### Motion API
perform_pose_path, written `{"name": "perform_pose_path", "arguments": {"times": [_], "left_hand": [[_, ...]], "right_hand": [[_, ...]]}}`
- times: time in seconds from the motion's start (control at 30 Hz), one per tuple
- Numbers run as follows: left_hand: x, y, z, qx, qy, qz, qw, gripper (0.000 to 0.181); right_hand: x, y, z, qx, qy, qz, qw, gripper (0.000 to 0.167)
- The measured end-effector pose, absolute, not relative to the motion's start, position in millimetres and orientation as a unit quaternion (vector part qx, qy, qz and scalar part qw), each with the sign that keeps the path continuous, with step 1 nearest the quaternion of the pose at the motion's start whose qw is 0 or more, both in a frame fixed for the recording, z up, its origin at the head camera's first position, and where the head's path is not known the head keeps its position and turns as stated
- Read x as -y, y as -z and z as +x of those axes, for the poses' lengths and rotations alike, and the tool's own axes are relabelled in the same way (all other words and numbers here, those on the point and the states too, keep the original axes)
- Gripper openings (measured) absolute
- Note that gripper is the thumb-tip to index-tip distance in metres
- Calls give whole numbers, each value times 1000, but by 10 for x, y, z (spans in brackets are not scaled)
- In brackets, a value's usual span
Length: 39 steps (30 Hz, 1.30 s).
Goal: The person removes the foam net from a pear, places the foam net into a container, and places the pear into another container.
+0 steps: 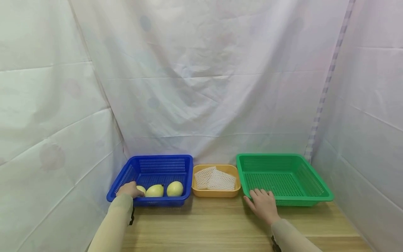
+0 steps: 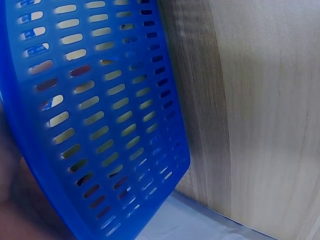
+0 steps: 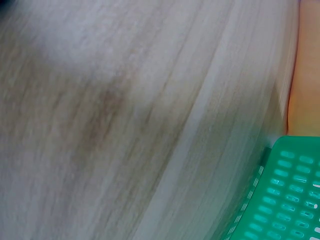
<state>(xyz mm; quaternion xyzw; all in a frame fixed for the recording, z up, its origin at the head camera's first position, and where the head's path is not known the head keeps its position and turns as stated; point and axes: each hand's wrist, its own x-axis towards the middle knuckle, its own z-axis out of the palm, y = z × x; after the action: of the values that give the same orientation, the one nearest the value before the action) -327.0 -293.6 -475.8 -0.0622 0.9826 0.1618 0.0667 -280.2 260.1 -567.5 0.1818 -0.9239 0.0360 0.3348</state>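
Three yellow-green pears lie along the front of the blue basket (image 1: 187, 175). My left hand (image 1: 128, 189) reaches over its front-left rim and holds the leftmost pear (image 1: 141, 190), partly covering it. To the right are the middle pear (image 1: 154, 191), with a dark stem, and the right pear (image 1: 175, 189). In the left wrist view, skin and pale fruit show through the slots of the basket wall (image 2: 107, 117). My right hand (image 1: 263, 204) rests at the front-left corner of the green basket (image 1: 310, 198), fingers extended over the rim and thumb spread.
Between the baskets sits a small orange tray (image 1: 217, 193) with white foam fruit nets (image 1: 221, 180) in it. The baskets stand on a wooden tabletop (image 1: 201, 227). Pale curtains (image 1: 201, 87) hang behind and at both sides.
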Motion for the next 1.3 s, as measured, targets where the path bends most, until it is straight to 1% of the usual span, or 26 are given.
{"name": "perform_pose_path", "arguments": {"times": [0.13, 0.3, 0.57, 0.83, 1.1, 1.23, 1.3], "left_hand": [[2958, 4752, -3271, -982, -164, -65, 70, 63], [2976, 4782, -3281, -981, -167, -67, 74, 64], [3007, 4850, -3314, -981, -163, -70, 81, 61], [2944, 4734, -3244, -980, -167, -67, 87, 62], [2856, 4550, -3118, -980, -164, -63, 94, 69], [2869, 4553, -3130, -979, -168, -65, 93, 70], [2889, 4576, -3151, -979, -169, -68, 93, 67]], "right_hand": [[-2591, 5679, -2822, 925, -34, 182, 333, 31], [-2591, 5689, -2837, 926, -34, 180, 331, 31], [-2596, 5714, -2842, 922, -34, 184, 339, 32], [-2586, 5726, -2873, 919, -35, 186, 347, 32], [-2571, 5743, -2880, 919, -39, 187, 345, 30], [-2569, 5744, -2897, 920, -37, 187, 343, 31], [-2565, 5746, -2900, 921, -36, 187, 340, 31]]}}
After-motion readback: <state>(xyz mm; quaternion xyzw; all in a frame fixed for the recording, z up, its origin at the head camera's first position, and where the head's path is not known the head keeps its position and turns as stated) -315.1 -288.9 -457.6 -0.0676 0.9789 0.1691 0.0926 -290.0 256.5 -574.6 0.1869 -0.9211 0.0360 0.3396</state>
